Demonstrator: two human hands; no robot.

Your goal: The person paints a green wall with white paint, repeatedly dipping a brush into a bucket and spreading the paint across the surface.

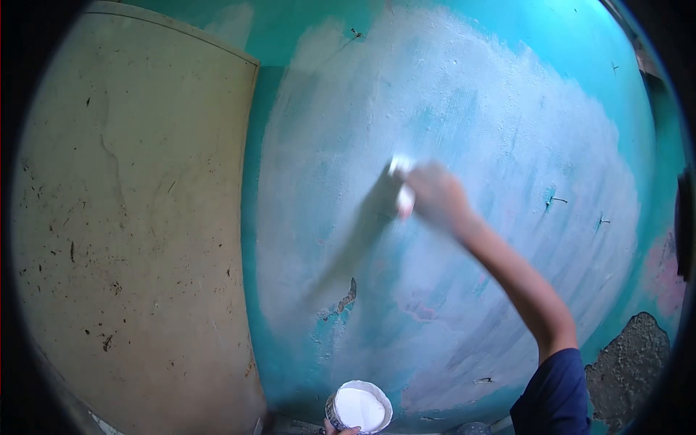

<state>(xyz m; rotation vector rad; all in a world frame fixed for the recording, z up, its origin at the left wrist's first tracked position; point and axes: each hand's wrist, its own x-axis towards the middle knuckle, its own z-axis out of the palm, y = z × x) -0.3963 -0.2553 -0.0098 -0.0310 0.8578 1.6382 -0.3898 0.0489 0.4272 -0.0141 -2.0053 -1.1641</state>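
My right hand (435, 194) is raised at the middle of the turquoise wall (464, 94), closed round a brush (402, 185) smeared by motion, with white on its head. The brush is at or very near the wall, over a large patch of thin, streaky white paint. At the bottom, my left hand (339, 429) holds a round tub (362, 408) of white paint by its left side; only some fingers show.
A stained beige panel (138, 217) stands at the left. Nails (557, 199) stick out of the wall. Some paint is chipped (349, 293) below the brush, and bare rough plaster (629, 370) shows at lower right.
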